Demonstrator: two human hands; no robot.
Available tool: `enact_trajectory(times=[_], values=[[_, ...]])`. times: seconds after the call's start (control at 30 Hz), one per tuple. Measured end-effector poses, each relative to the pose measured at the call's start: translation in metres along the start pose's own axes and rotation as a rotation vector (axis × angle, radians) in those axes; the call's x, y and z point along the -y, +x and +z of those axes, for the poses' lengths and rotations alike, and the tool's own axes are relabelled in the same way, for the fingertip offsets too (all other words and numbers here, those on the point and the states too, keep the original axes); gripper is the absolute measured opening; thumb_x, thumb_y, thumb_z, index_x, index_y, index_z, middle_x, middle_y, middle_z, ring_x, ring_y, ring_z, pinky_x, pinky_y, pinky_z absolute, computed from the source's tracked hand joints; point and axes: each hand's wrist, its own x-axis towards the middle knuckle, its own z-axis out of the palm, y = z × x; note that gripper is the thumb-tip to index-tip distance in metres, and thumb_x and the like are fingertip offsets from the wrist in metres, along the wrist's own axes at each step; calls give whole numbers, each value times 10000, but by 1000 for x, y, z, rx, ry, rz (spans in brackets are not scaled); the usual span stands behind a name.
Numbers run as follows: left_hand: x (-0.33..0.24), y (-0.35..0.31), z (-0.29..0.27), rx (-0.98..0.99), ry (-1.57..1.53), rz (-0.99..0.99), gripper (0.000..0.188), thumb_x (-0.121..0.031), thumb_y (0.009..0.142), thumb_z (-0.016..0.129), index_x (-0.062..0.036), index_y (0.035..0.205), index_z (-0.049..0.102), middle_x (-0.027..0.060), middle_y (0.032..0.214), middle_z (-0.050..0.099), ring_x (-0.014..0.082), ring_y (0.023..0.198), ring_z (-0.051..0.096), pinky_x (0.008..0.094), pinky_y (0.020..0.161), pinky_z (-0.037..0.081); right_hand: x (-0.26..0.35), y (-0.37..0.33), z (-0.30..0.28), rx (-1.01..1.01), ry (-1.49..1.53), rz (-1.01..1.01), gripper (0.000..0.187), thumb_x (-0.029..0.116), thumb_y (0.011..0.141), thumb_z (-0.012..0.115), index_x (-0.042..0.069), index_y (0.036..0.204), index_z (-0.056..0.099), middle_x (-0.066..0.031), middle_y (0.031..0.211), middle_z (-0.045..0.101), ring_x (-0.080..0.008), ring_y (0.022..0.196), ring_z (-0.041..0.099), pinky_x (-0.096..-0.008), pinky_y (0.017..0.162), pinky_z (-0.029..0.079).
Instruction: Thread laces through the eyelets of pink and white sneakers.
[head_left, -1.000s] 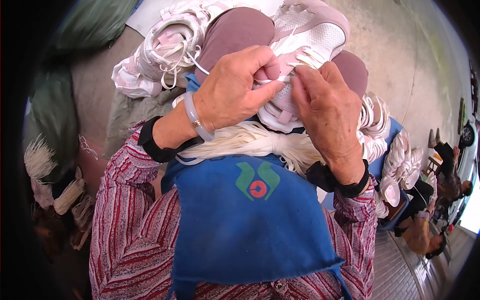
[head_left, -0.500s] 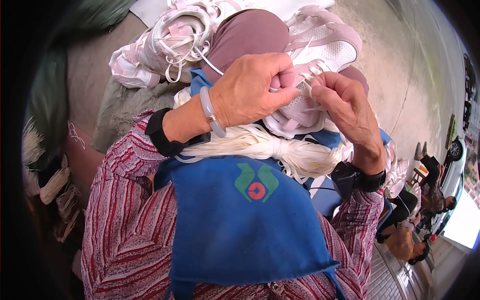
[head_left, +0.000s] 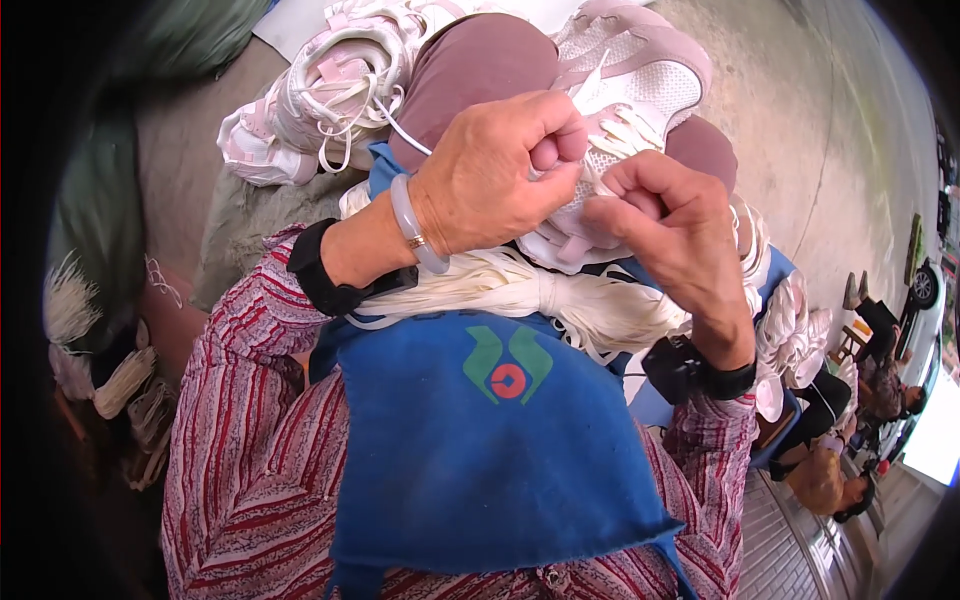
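A pink and white sneaker (head_left: 680,85) lies on my lap, toe toward me, with white shoelace (head_left: 625,130) threaded across its upper part. Over the shoe's near end, my right hand (head_left: 672,215) pinches the shoelace between thumb and forefinger. My left hand (head_left: 500,170), wearing a pale bangle, is closed beside it. A short length of lace shows between the two hands; the left fingertips partly hide what they grip. Just below the hands, a tied bundle of cream shoelaces (head_left: 550,295) rests across the top of my blue apron (head_left: 480,440).
More pink and white sneakers (head_left: 345,85) with loose laces sit left of my knee. Further shoes (head_left: 795,330) stand at the right. Lace bundles (head_left: 125,383) lie at the far left. Other people (head_left: 830,485) sit at the right, near a parked car (head_left: 925,290).
My right hand has moved slightly down and toward me. The sneaker has shifted a little left and away, and more of its laced rows now show.
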Motion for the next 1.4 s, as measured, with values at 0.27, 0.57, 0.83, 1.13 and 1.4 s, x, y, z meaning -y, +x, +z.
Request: enact_trajectory(times=[0.27, 0.57, 0.83, 1.13, 1.4], values=[[-2, 2, -3, 6, 67, 143, 163, -11, 792, 641, -39, 951, 622, 18, 721, 492, 105, 601, 465, 244, 543, 397, -6, -18, -17, 137, 116, -35, 123, 64, 765, 733, 12, 838, 648, -18, 831, 576, -86, 674, 490, -234, 539, 367], [-14, 21, -5, 203, 171, 232, 147, 18, 757, 625, -44, 890, 619, 50, 765, 510, 145, 620, 520, 268, 551, 420, -20, -18, 1, -229, -195, -471, 220, -34, 712, 682, 51, 912, 644, -74, 800, 603, -226, 660, 613, -305, 554, 489], [-21, 35, -22, 464, 69, 23, 121, -1, 770, 627, -35, 883, 602, 16, 784, 478, 99, 649, 458, 234, 564, 378, -37, -19, 10, -539, -351, -642, 311, -43, 627, 689, 16, 923, 612, -69, 761, 570, -190, 595, 584, -282, 477, 459], [-11, 26, -6, 247, 150, 221, 163, 71, 765, 612, -35, 889, 610, 30, 758, 470, 108, 615, 459, 252, 544, 389, -35, -26, 30, -440, -365, -659, 261, 65, 645, 679, 43, 892, 598, -36, 714, 515, -160, 560, 557, -287, 436, 428], [-25, 30, -9, 328, 174, 258, 135, 57, 785, 557, -33, 864, 620, 37, 760, 447, 140, 630, 426, 267, 546, 345, -34, -32, 14, -519, -389, -635, 266, 77, 650, 661, 56, 907, 599, -36, 741, 514, -146, 564, 557, -281, 437, 427]])
